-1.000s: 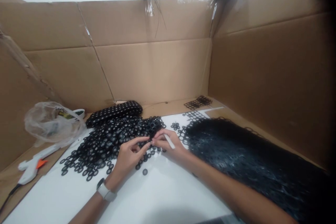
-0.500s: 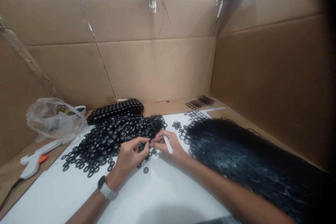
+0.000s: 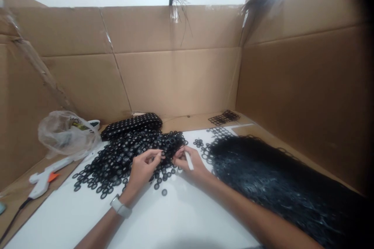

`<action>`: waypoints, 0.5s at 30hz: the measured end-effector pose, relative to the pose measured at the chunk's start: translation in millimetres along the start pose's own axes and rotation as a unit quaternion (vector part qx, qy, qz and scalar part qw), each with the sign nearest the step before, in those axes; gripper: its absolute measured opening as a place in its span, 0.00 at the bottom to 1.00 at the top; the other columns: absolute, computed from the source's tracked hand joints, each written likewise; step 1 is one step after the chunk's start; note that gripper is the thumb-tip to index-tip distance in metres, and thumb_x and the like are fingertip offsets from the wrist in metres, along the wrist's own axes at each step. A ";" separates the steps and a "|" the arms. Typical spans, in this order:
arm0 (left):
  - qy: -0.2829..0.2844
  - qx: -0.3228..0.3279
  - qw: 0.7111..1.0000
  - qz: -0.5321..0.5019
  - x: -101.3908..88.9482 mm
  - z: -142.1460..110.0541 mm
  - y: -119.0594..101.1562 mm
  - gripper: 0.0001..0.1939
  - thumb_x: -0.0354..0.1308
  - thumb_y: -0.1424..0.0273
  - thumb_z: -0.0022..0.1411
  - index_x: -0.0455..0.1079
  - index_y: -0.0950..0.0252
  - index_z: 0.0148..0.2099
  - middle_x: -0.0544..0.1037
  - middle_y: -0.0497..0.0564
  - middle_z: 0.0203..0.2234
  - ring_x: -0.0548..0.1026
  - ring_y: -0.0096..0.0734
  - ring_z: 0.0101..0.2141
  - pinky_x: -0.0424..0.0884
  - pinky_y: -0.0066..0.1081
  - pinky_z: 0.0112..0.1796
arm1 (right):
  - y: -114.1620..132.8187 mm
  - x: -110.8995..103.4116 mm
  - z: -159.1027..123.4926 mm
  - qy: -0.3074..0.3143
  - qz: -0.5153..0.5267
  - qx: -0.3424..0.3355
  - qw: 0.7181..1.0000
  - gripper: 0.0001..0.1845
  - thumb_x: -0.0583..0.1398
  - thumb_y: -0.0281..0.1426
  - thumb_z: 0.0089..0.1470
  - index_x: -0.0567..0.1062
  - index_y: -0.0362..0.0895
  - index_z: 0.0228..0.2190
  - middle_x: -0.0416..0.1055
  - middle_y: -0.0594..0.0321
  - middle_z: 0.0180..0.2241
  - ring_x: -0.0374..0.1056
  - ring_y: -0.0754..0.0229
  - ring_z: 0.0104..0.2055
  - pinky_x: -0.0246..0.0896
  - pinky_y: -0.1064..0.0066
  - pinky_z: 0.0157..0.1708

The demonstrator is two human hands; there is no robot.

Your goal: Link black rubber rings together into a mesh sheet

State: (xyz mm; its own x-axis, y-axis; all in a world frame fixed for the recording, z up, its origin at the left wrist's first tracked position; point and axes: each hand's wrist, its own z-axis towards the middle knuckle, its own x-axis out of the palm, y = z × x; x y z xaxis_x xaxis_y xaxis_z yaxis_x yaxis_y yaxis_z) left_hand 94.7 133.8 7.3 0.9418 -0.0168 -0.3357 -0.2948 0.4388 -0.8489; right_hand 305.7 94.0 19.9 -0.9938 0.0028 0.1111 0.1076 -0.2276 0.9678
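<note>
My left hand (image 3: 144, 167), with a watch on the wrist, pinches a small black ring (image 3: 163, 154) between thumb and fingertips. Just to its right, my right hand (image 3: 193, 162) is closed round a white pen-like tool (image 3: 189, 161); its tip is hidden by the fingers. Right fingertips sit close to the edge of a heaped pile of black rings (image 3: 125, 153), and whether they also grip a ring I cannot tell. A few loose rings (image 3: 164, 192) lie on the white board (image 3: 181, 218) below the hands.
A large sheet of joined black rings (image 3: 263, 179) spreads at right. At left lie a white glue gun (image 3: 42, 183) with its cord and a clear plastic bag (image 3: 62, 134). A dotted black case (image 3: 134, 124) stands behind the pile. Cardboard walls (image 3: 175, 81) enclose the table.
My hands have moved slightly apart; before, their fingertips met. A ring now shows in my left fingertips. The view has tilted up slightly, and the white tool stays in my right hand.
</note>
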 end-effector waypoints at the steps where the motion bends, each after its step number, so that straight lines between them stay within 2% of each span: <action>1: 0.001 -0.006 1.000 -0.005 0.1 0.1 -0.6 0.17 0.65 0.55 0.68 0.85 0.61 0.47 0.88 0.54 0.39 0.83 0.37 0.34 0.77 0.30 0.34 | 1.0 0.3 -0.5 0.001 -0.001 -0.002 1.000 0.11 0.70 0.31 0.45 0.74 0.45 0.29 0.72 0.65 0.30 0.68 0.58 0.35 0.61 0.67 0.38; 4: 0.005 -0.024 1.000 -0.018 1.4 -0.6 -2.4 0.20 0.65 0.52 0.68 0.84 0.61 0.49 0.88 0.55 0.38 0.77 0.31 0.25 0.70 0.27 0.23 | 5.1 0.2 -2.4 0.008 -0.014 -0.019 1.000 0.11 0.69 0.31 0.46 0.74 0.45 0.31 0.72 0.64 0.33 0.68 0.57 0.37 0.62 0.66 0.40; 6: 0.007 -0.032 0.999 -0.026 2.4 -1.0 -3.7 0.21 0.65 0.51 0.68 0.84 0.62 0.50 0.88 0.55 0.39 0.72 0.26 0.20 0.66 0.27 0.20 | 7.8 -0.4 -3.2 0.015 -0.019 -0.036 0.999 0.10 0.68 0.31 0.47 0.74 0.45 0.33 0.73 0.63 0.34 0.67 0.57 0.38 0.62 0.66 0.41; 9: 0.009 -0.038 0.999 -0.036 5.3 -2.0 -6.3 0.22 0.65 0.50 0.68 0.84 0.62 0.50 0.88 0.55 0.40 0.68 0.23 0.17 0.66 0.26 0.19 | 9.7 -1.3 -2.7 0.020 -0.015 -0.053 0.998 0.10 0.66 0.31 0.48 0.73 0.45 0.34 0.72 0.64 0.34 0.66 0.58 0.37 0.60 0.66 0.40; 15: 0.008 -0.040 0.998 -0.044 10.3 -1.9 -8.9 0.23 0.67 0.49 0.65 0.84 0.63 0.48 0.88 0.56 0.37 0.71 0.25 0.16 0.68 0.28 0.18 | 4.9 -5.4 -1.7 0.016 -0.048 -0.054 0.997 0.10 0.61 0.30 0.47 0.70 0.46 0.34 0.66 0.68 0.30 0.62 0.59 0.34 0.57 0.68 0.37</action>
State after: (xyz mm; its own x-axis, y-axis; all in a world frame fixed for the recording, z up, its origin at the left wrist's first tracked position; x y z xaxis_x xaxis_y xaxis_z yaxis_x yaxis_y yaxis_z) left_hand 106.8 128.1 10.7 0.9621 -0.0661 -0.2645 -0.2238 0.3626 -0.9047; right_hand 311.5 91.2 23.7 -1.0000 -0.0008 0.0094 0.0091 -0.3310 0.9436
